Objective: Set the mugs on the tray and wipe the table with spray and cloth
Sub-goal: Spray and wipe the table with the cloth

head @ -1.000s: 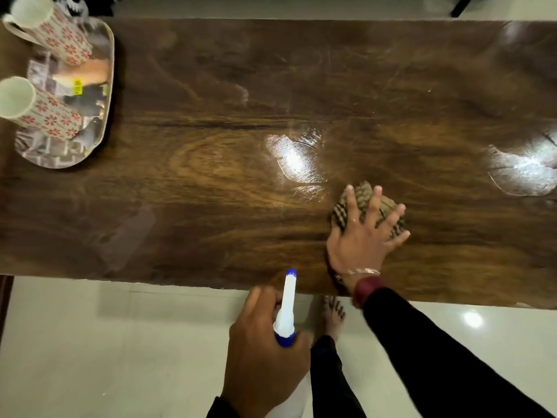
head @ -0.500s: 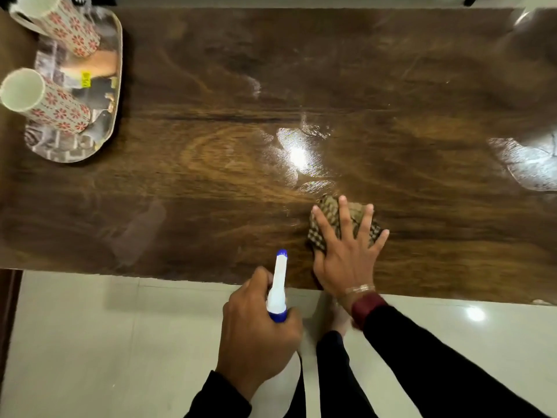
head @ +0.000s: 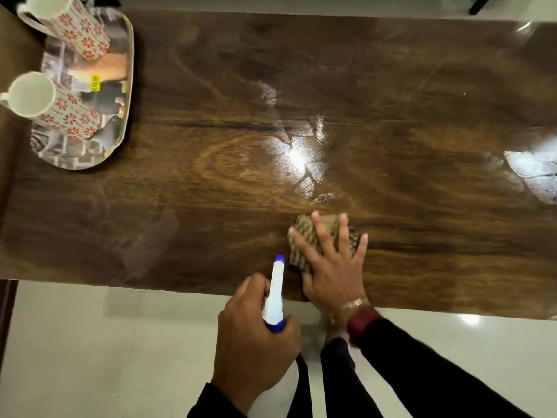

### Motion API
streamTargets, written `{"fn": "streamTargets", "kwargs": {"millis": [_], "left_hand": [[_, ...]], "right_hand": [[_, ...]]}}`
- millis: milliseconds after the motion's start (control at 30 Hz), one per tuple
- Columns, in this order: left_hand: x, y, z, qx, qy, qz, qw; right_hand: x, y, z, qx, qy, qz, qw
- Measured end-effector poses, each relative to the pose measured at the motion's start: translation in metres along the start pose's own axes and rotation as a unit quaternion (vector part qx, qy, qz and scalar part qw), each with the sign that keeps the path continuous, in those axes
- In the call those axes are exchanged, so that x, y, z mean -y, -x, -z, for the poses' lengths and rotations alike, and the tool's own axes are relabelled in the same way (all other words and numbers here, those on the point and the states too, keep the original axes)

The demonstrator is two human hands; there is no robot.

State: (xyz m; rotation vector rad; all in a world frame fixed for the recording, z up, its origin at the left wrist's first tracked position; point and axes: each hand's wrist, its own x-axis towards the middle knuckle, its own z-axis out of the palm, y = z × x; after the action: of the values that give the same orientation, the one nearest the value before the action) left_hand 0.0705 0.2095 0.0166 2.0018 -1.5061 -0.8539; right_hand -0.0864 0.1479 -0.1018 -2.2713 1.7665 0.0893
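Over the past second the cloth [head: 303, 224] has been drawn leftward and toward the near edge of the counter [head: 211, 191]. It is pressed flat under the right hand [head: 331, 273], whose fingers are spread wide across it. The spray bottle [head: 275, 294] is gripped in the left hand [head: 256, 336], fingers curled round its neck, and has been brought up so that its nozzle now reaches over the near edge while the hand itself hangs above the floor [head: 90, 342]. Both mugs [head: 60, 113] are seen standing on the tray [head: 129, 86] at the far left, so that part is judged done; wiping is under way. A pale smear [head: 147, 245] is noted near left, apparently unwiped. Open counter lies left and far of the cloth; the near edge is close, and the tray bounds the leftward sweep.
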Motion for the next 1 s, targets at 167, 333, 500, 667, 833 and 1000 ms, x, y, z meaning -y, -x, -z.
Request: {"fn": "streamTargets", "kwargs": {"millis": [167,333,500,667,833,1000], "left_hand": [[-0.005,-0.012,0.008,-0.014,0.022,0.001,1.0],[-0.009,-0.038,0.019,0.012,0.04,-0.014,0.999],[-0.017,-0.06,0.034,0.026,0.033,0.011,0.999],[-0.016,-0.085,0.04,0.026,0.01,0.01,1.0],[-0.024,-0.128,0.04,0.019,0.003,-0.012,1.0],[-0.038,-0.161,0.032,0.046,-0.006,0.004,0.999]], "right_hand": [[0.074,-0.065,0.004,0.0,-0.046,-0.06,0.997],[0.07,-0.027,-0.014,0.005,0.012,0.084,0.996],[-0.005,-0.042,0.015,0.03,0.003,-0.014,0.999],[0.036,-0.149,0.031,-0.008,-0.07,-0.137,0.988],[0.073,-0.111,0.01,0.008,-0.009,0.083,0.996],[-0.004,-0.112,0.029,0.023,-0.022,0.03,0.999]]}}
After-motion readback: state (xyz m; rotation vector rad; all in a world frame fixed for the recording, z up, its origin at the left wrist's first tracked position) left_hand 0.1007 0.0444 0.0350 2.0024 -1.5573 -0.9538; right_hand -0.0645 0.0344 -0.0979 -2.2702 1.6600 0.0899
